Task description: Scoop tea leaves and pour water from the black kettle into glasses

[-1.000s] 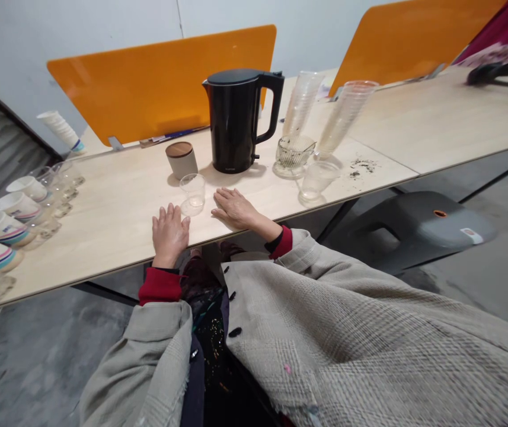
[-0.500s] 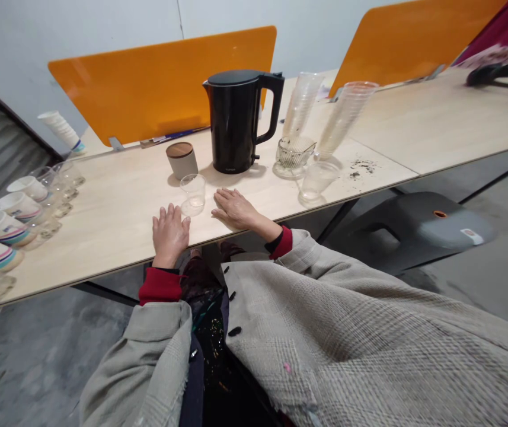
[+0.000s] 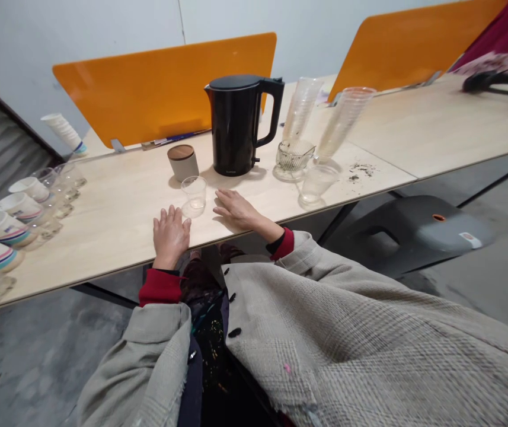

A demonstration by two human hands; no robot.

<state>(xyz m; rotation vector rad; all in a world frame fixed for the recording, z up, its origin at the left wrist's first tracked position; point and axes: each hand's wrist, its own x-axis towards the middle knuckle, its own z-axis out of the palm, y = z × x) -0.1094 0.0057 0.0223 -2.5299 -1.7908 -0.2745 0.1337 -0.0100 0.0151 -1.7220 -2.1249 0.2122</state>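
Note:
My left hand (image 3: 171, 236) lies flat on the pale wooden table (image 3: 102, 249) near its front edge, fingers apart and holding nothing. My right hand (image 3: 236, 210) rests palm down beside it, also empty, closest to a small clear glass (image 3: 194, 196). That glass stands between my hands and a lidded canister (image 3: 183, 162). Behind them is a black electric kettle (image 3: 233, 126). To the right are a glass pitcher (image 3: 294, 155), a clear cup (image 3: 318, 182), and two tilted stacks of clear plastic cups (image 3: 300, 110) (image 3: 343, 121).
Several striped paper cups (image 3: 0, 230) and clear glasses (image 3: 53, 204) line the table's left side. Dark tea leaves (image 3: 363, 170) lie scattered at right. Orange divider panels (image 3: 160, 89) stand behind the table, and a grey stool (image 3: 418, 231) sits below right.
The view has tipped slightly, so everything on the table sits a little lower in the frame. My hands have not visibly moved on the table.

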